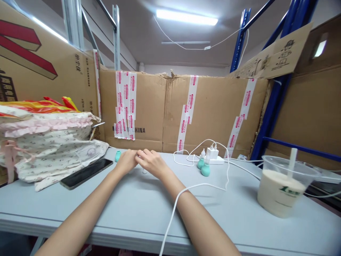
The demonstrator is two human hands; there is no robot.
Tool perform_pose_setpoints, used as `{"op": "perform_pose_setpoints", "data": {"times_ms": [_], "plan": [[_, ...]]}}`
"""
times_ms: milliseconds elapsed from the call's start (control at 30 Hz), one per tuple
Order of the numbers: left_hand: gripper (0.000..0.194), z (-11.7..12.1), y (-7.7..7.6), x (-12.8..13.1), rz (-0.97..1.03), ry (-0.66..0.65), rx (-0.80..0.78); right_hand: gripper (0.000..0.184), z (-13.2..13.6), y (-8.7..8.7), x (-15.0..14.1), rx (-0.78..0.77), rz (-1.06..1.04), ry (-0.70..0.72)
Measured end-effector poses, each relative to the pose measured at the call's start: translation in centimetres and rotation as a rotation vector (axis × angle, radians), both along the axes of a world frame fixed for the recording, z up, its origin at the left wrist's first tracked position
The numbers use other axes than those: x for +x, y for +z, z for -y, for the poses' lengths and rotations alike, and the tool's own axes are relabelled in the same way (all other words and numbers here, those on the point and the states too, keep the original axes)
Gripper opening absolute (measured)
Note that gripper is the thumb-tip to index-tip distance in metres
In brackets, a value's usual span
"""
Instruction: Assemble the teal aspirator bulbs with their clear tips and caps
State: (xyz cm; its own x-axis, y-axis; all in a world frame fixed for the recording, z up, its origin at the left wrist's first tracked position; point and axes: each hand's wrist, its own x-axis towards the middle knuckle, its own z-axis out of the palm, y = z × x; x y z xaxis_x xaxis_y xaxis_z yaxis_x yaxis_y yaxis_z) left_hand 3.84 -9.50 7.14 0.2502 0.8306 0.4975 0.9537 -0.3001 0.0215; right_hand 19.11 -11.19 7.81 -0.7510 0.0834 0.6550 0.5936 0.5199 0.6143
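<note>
Both my arms reach out over the pale grey table (138,209). My left hand (127,160) and my right hand (151,162) meet fingertip to fingertip near the table's far middle, fingers curled together around something small that I cannot make out. A small teal piece (117,155) lies just left of my left hand. Two teal and white bulb-shaped items (204,166) stand to the right of my right hand. A white cable (176,206) runs across my right forearm.
A dark phone (86,173) lies at the left beside a pile of floral fabric (45,145). A white charger and power strip (214,156) sit at the back. A lidded cup of milky drink (285,186) stands at the right. Taped cardboard walls (213,110) enclose the table.
</note>
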Motion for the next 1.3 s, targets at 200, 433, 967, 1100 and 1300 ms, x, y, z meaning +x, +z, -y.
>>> {"op": "perform_pose_setpoints", "data": {"times_ms": [200, 433, 967, 1100, 1300], "plan": [[0.021, 0.0, -0.1, 0.4, -0.028, 0.005, -0.018, 0.016, -0.4, -0.7, 0.1, 0.01, -0.029, -0.075], [0.024, 0.1, -0.2, 0.4, -0.038, -0.008, -0.006, 0.022, 0.0, 0.2, 0.4, -0.065, 0.06, -0.124], [0.034, -0.6, -0.1, -1.3, 0.196, -0.002, -0.038, 0.021, -2.3, 1.5, 1.7, -0.606, -1.115, 0.166], [0.033, -0.4, 0.1, -1.3, 0.221, -0.01, -0.009, 0.014, -1.1, 0.4, 0.8, -0.573, -0.678, 0.107], [0.022, -0.2, -0.3, -0.1, 0.081, -0.017, -0.021, 0.012, -0.5, -0.4, -0.9, -0.319, -0.183, -0.076]]}}
